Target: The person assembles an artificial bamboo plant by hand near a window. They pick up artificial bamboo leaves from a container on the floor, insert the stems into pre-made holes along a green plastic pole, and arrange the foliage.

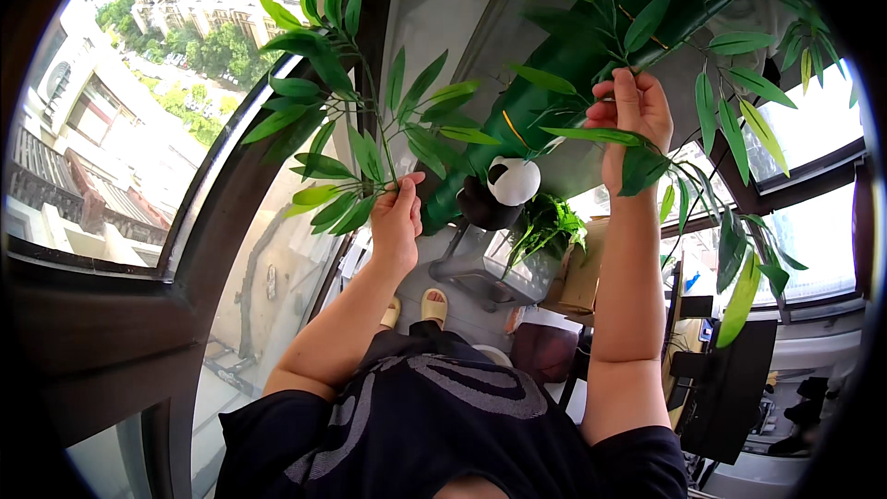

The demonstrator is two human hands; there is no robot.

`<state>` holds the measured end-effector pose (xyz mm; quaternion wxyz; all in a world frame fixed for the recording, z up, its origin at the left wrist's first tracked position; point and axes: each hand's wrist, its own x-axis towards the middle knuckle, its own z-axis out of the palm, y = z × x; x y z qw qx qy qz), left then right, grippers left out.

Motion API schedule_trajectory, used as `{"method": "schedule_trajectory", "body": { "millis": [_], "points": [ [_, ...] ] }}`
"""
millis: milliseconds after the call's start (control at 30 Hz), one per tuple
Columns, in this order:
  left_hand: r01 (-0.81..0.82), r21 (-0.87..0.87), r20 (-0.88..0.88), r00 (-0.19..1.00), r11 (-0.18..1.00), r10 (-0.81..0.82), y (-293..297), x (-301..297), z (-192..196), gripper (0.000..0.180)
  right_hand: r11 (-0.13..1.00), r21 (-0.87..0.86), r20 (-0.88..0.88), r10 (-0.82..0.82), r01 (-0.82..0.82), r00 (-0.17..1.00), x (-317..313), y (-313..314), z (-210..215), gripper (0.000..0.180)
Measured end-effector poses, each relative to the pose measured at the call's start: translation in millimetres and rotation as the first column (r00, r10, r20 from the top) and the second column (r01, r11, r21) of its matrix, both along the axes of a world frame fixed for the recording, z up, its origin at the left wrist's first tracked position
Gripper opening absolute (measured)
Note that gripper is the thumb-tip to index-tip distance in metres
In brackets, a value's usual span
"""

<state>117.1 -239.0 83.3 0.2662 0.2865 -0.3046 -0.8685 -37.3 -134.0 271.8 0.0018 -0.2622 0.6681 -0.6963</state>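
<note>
My left hand (397, 217) pinches a thin stem of a leafy green branch (342, 129) that spreads up and left before the window. My right hand (630, 115) is raised higher and grips another thin twig of the same artificial bamboo plant, beside its thick green stalk (573, 55). Long green leaves (739, 139) hang around my right wrist and forearm. A black-and-white panda figure (504, 187) clings to the base of the stalk between my hands.
A curved window frame (222, 212) runs down the left, with buildings and trees outside. Below are a grey stand (471, 268), a small potted fern (545, 226), a cardboard box (582, 282), my sandalled feet (420, 307), and a dark monitor (730, 388) at right.
</note>
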Motion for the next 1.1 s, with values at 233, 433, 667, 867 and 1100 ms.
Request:
{"method": "schedule_trajectory", "body": {
  "millis": [233,433,667,867,1100],
  "points": [
    [0.063,0.167,0.252,0.962,0.984,-0.104,46,19,-60,0.018,0.986,-0.044,-0.017,0.16,-0.161,0.987,5,-7,3,0.017],
    [0.15,0.219,0.016,0.987,0.964,-0.157,37,9,-21,0.021,0.889,0.343,0.018,0.316,-0.303,0.948,38,-28,-27,0.013],
    [0.155,0.568,-0.119,0.987,0.808,-0.106,25,-13,-11,0.016,0.878,0.446,-0.24,0.305,-0.175,0.922,61,-31,-88,0.005],
    [0.165,0.653,-0.051,0.983,0.739,-0.174,33,-18,-32,0.013,0.893,0.45,-0.526,0.245,0.022,0.814,59,-17,-111,0.006],
    [0.135,0.688,0.054,0.97,0.713,-0.236,36,-33,-41,0.017,0.869,0.44,-0.671,0.152,0.225,0.726,31,-12,-109,0.008]
  ]
}}
